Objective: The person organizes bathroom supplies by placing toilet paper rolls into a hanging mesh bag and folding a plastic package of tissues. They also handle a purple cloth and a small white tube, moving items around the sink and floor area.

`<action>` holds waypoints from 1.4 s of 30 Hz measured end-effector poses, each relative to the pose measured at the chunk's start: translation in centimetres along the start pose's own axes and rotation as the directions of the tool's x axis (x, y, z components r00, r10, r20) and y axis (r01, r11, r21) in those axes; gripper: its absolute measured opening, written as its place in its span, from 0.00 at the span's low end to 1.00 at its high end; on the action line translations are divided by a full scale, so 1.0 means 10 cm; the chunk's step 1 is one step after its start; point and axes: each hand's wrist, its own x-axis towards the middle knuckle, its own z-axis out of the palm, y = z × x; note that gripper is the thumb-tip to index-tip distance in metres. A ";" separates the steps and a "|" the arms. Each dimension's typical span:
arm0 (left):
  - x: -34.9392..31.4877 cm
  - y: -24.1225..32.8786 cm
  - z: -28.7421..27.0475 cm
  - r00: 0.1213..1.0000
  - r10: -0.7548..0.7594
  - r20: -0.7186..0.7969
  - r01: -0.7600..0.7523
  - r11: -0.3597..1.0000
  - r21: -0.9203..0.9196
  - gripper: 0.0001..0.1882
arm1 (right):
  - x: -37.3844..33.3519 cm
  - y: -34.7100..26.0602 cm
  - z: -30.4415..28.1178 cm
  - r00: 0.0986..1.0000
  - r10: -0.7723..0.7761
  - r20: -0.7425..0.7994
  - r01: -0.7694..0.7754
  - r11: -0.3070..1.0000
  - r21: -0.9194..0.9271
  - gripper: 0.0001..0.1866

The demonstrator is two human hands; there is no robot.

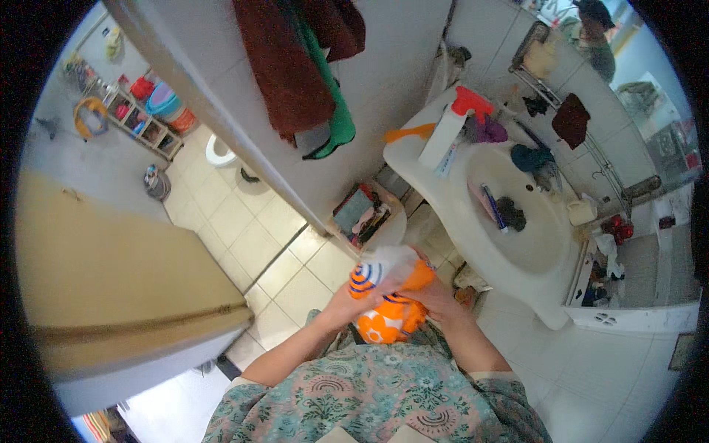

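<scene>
Orange-and-white flower-printed bundle [380, 325] held at waist, just left of washbasin [447, 193], on wearer's side. Bundle gripped between curled fingers of left hand [342, 305] and right hand [440, 300]; fingertip spread partly hidden. Apparently being gathered or reshaped; steady two-handed hold seemingly called for.

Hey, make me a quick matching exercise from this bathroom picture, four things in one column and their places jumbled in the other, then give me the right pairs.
Column one:
1. Orange-and-white bundle
2. Brown cloth
3. Dark clump
4. Purple item

Column two:
A. In the sink bowl
B. Hanging against the wall
C. On the sink rim
D. Between the left hand and the right hand

Pairs: 1-D, 2-B, 3-A, 4-C.
</scene>
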 end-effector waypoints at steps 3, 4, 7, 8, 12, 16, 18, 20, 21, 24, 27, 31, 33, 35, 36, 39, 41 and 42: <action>-0.23 -0.14 -0.15 0.939 0.049 -0.341 -0.027 0.997 0.068 0.22 | 0.14 0.27 0.03 0.994 -0.106 -0.014 0.101 0.974 -0.202 0.52; -0.28 -0.19 -0.16 0.870 0.078 -0.487 -0.018 0.992 0.127 0.20 | 0.11 0.26 0.07 0.999 0.011 -0.032 -0.016 0.988 -0.153 0.51; -0.39 -0.27 -0.14 0.668 0.260 -0.698 -0.169 0.965 0.198 0.19 | -0.01 0.39 0.13 0.965 0.250 0.073 -0.249 0.968 -0.025 0.45; -0.41 -0.35 -0.13 0.635 0.330 -0.698 -0.199 0.944 0.265 0.20 | -0.02 0.48 0.15 0.961 0.235 0.143 -0.237 0.971 -0.005 0.44; -0.47 -0.66 0.33 0.569 0.336 -0.751 -0.214 0.942 0.259 0.17 | -0.08 0.90 0.30 0.943 0.259 0.208 -0.296 0.939 0.173 0.32; -0.63 -0.70 0.23 0.666 0.100 -0.739 -0.105 0.994 0.039 0.20 | -0.12 1.02 0.43 0.974 0.199 0.112 -0.223 0.933 0.281 0.24; -0.66 -0.75 0.20 0.666 0.118 -0.737 -0.168 0.986 0.005 0.21 | -0.09 1.15 0.47 0.986 0.144 0.087 -0.161 0.956 0.244 0.23; -0.69 -0.79 0.17 0.654 0.170 -0.737 -0.288 0.957 -0.034 0.22 | -0.02 1.24 0.55 0.995 0.084 0.052 -0.089 0.991 0.100 0.22; -0.72 -0.81 0.13 0.656 0.188 -0.731 -0.288 0.958 -0.013 0.23 | 0.01 1.29 0.58 0.998 0.051 0.034 -0.052 0.998 0.026 0.22; -0.98 -0.74 0.08 0.789 -0.113 -0.604 -0.028 0.975 -0.219 0.25 | 0.05 1.41 0.60 0.983 0.174 -0.053 -0.175 0.984 -0.019 0.20; -1.10 -0.94 0.09 0.509 0.163 -0.845 -0.024 0.984 0.176 0.32 | 0.00 1.69 0.56 0.997 0.054 -0.057 -0.073 0.898 -0.435 0.23; -1.34 -0.87 -0.06 0.664 0.260 -0.701 -0.122 0.963 0.242 0.35 | -0.32 1.53 0.84 0.990 0.104 0.091 -0.016 0.740 -0.672 0.26; -1.37 -0.78 -0.11 0.669 0.164 -0.725 -0.070 0.985 0.158 0.31 | -0.32 1.47 0.85 0.972 0.106 0.211 0.051 0.778 -0.627 0.25; -1.37 -0.83 -0.17 0.713 0.052 -0.699 -0.133 0.989 -0.062 0.30 | -0.30 1.29 0.88 0.932 0.126 0.340 0.088 0.831 -0.549 0.18; -1.36 -0.86 -0.22 0.741 0.002 -0.672 -0.157 0.973 -0.171 0.29 | -0.31 1.17 0.91 0.924 0.142 0.355 0.072 0.847 -0.527 0.19; -1.28 -0.89 -0.14 0.720 0.048 -0.693 -0.278 0.934 -0.224 0.22 | -0.29 1.06 0.92 0.921 0.202 0.333 0.003 0.850 -0.526 0.19; -1.23 -0.79 -0.06 0.670 0.077 -0.739 -0.326 0.924 -0.200 0.18 | -0.27 1.14 0.89 0.944 0.196 0.267 0.010 0.789 -0.614 0.24; -1.22 -0.78 -0.07 0.631 0.122 -0.766 -0.351 0.925 -0.142 0.18 | -0.28 1.20 0.87 0.953 0.192 0.233 0.008 0.756 -0.655 0.27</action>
